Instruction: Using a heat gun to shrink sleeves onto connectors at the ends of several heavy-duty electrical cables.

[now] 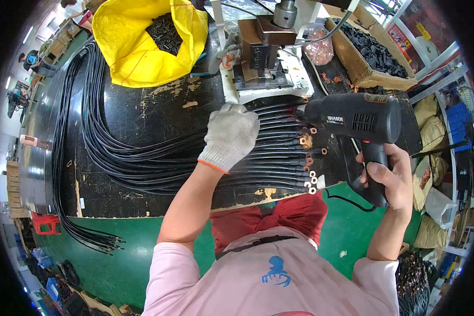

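The fingers of your bare right hand [397, 179] are wrapped around the handle [374, 152] of a black pistol-shaped heat gun [347, 116], its nozzle [301, 111] pointing left at the upper part of a row of black cables [279, 171]. The fingers of your left hand [231, 131], in an off-white knitted glove [222, 147] with an orange edge, curl down over those cables; their undersides are hidden, so I cannot tell whether they pinch any. Copper ring terminals [305, 141] tip the cables at your right. The cables sweep left across the dark, scuffed tabletop [152, 116]. Beyond your left hand stand a brown-and-silver metal press [258, 45] and an open yellow sack [126, 47] of small dark parts.
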### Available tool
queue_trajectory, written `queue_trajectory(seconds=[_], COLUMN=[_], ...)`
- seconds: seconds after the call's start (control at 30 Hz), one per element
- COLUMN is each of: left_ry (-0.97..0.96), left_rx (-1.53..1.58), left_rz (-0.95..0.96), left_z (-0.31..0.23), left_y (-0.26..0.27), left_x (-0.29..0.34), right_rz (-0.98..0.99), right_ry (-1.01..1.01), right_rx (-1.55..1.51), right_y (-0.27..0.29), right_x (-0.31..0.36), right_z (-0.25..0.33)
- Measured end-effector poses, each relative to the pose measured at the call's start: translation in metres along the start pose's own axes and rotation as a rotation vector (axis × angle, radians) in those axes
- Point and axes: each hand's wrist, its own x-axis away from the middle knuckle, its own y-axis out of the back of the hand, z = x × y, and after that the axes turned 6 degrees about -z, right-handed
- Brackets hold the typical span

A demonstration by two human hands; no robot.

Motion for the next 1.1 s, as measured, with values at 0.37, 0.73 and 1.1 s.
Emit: queue_trajectory(seconds=[0.37, 0.73, 1.1], left_ry=[-0.082, -0.095, -0.072], left_rx=[-0.021, -0.015, 0.001], left_rz=[-0.07, -0.059, -0.035], left_z=[0.004, 0.006, 0.004], left_y=[-0.003, -0.004, 0.0], left_x=[0.002, 0.002, 0.002], right_rz=[0.075, 0.078, 0.024], right_ry=[0.007, -0.019, 0.025], right_rx=[0.031, 0.005, 0.086], right_y=[-0.012, -0.014, 0.004], right_x=[-0.007, -0.007, -0.004], right_z=[0.003, 0.006, 0.009])
